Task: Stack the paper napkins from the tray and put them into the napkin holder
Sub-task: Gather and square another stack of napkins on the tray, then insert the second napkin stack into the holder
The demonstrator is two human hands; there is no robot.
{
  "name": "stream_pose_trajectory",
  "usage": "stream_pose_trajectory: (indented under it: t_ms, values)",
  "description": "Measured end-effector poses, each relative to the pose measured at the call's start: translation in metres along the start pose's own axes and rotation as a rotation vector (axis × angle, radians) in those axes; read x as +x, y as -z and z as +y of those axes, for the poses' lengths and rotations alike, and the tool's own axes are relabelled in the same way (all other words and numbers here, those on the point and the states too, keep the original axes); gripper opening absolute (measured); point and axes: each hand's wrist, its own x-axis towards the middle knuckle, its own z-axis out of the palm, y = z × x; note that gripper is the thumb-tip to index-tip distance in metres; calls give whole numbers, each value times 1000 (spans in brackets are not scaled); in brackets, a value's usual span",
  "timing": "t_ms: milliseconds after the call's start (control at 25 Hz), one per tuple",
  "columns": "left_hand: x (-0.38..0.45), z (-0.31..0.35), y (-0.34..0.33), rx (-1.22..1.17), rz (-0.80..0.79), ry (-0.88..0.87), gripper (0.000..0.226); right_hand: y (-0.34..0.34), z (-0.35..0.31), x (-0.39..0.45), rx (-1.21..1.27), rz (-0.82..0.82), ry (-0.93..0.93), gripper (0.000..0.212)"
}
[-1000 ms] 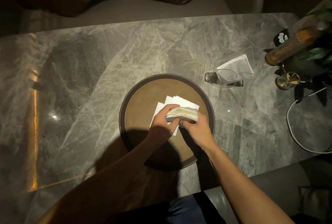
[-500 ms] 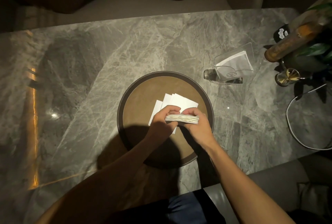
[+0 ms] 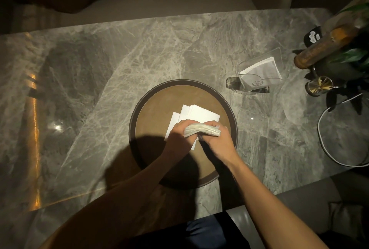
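Observation:
A round brown tray (image 3: 157,109) with a dark rim sits on the marble table in front of me. Over its middle, my left hand (image 3: 180,138) and my right hand (image 3: 217,141) both grip a thick stack of white paper napkins (image 3: 201,130), held on edge with the folded edges facing me. A few loose white napkins (image 3: 196,113) lie flat on the tray just beyond the stack, partly hidden by my hands. The clear napkin holder (image 3: 259,71) stands to the upper right of the tray, with some napkins inside it.
A grey marble table (image 3: 119,69) fills the view. At the far right stand a metal cup (image 3: 317,88), a wooden cylinder (image 3: 319,49), a dark potted plant (image 3: 355,57) and a looping white cable (image 3: 329,141). Upholstered seats lie beyond the far edge.
Both hands have closed tighter on the napkin stack and squared it, fingers now curled over its top. The stack stays over the tray's middle.

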Motion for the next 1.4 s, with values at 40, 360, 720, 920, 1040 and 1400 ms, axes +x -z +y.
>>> stream_pose_trajectory:
  t_ms: [40, 360, 720, 920, 1040, 1400]
  values:
    - [1, -1, -1, 4, -8, -12, 19, -1, 0, 1, -11, -6, 7, 20]
    - [17, 20, 20, -324, -124, 498, 31, 15, -31, -8, 172, -82, -40, 35]
    - [44, 67, 31, -441, -209, 614, 46, 41, -70, -21, 261, -77, -56, 22]
    - [56, 88, 33, -523, -160, 639, 32, 49, -80, -31, 296, -46, -25, 25]
    - [61, 89, 32, -582, -145, 657, 32, 55, -80, -31, 291, -58, -34, 29]
    - [94, 118, -12, -550, -169, 480, 31, 108, -85, -11, 397, -89, -61, 29]
